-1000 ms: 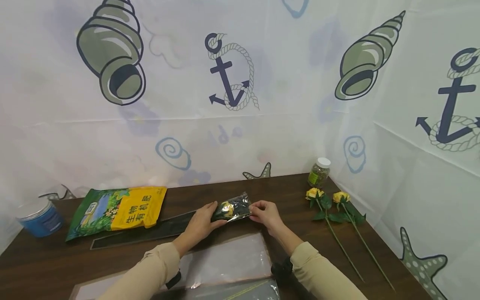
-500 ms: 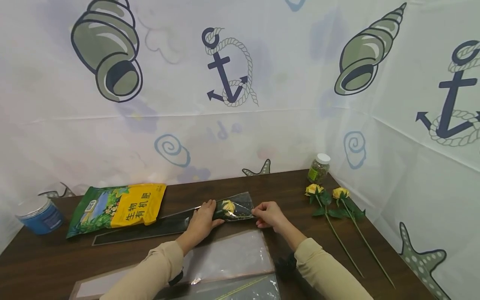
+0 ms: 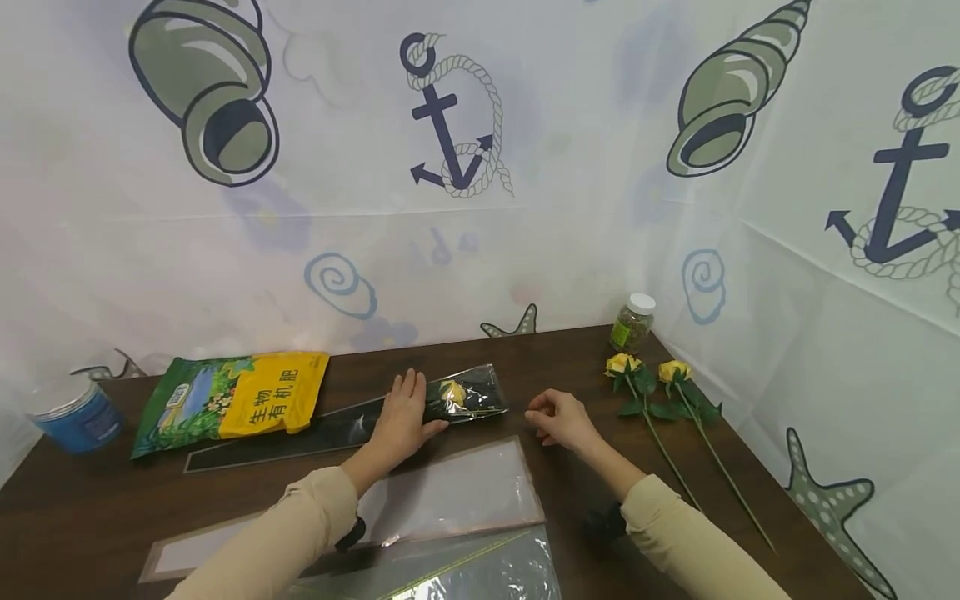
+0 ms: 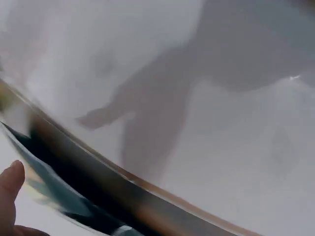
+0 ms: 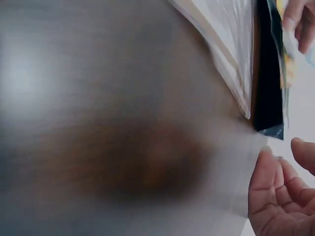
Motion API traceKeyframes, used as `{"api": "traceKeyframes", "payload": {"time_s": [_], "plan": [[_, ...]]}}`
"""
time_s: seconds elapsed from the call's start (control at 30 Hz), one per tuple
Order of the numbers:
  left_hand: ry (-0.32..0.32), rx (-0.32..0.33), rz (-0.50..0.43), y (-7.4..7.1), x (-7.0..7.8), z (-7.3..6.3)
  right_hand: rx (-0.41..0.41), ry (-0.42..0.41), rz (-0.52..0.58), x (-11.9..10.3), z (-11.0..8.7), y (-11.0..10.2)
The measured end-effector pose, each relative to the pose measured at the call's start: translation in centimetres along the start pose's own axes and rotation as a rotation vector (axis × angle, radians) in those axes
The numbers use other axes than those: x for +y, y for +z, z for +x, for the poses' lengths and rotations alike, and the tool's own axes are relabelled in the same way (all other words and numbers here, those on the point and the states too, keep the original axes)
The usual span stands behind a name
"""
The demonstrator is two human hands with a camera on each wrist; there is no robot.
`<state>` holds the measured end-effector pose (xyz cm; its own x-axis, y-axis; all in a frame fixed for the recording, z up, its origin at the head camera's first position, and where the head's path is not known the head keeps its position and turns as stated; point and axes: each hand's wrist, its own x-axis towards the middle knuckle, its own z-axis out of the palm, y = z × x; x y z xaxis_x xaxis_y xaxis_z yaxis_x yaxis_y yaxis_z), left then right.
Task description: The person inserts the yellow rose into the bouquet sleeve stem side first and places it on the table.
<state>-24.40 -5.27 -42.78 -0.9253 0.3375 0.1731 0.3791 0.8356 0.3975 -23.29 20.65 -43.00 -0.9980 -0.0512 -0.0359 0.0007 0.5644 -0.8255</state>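
Observation:
A long flower sleeve, clear on top with black backing, lies slantwise across the table. Inside its wide end shows a yellow rose; the stem cannot be made out. My left hand rests on the sleeve with its fingers stretched out, just left of the bloom. In the left wrist view, only part of the left hand shows at the corner. My right hand hovers right of the sleeve's end, fingers loosely bent. The right wrist view shows this right hand with thumb and fingers apart, apparently holding nothing.
Two yellow roses lie at right, below a white-capped jar. Pale flat sleeves and a grey one lie in front. At left are a yellow-green fertilizer bag and a blue tub.
My right hand has let go of the sleeve's wide end and moved right, away from it. The left hand stays on the sleeve, its fingers more spread. The head view has tipped slightly down.

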Motion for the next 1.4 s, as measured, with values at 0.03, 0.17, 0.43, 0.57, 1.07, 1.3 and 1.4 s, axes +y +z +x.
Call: {"api": "traceKeyframes", "payload": {"time_s": [0.03,0.17,0.43,0.57,1.07,1.3,1.4], "plan": [[0.034,0.010,-0.022,-0.4,0.4,-0.4,-0.010,-0.020,-0.006,0.0,-0.6,-0.4],[0.229,0.002,-0.072,-0.9,2.6,-2.7,-0.074,-0.111,-0.042,0.1,-3.3,-1.2],[0.415,-0.027,0.150,1.4,5.2,-5.0,-0.004,-0.154,-0.216,0.8,-6.5,0.9],[0.352,-0.017,0.233,2.5,5.2,-4.7,0.047,-0.141,-0.316,1.0,-6.6,2.1],[0.365,0.085,0.232,4.1,4.5,-3.9,-0.027,-0.174,-0.246,0.7,-5.3,2.6],[0.384,0.109,0.245,4.6,4.2,-4.4,-0.280,0.170,0.398,1.2,-4.9,1.9],[0.387,0.109,0.257,4.5,4.0,-4.3,-0.302,0.245,0.490,1.4,-4.5,1.8]]}}
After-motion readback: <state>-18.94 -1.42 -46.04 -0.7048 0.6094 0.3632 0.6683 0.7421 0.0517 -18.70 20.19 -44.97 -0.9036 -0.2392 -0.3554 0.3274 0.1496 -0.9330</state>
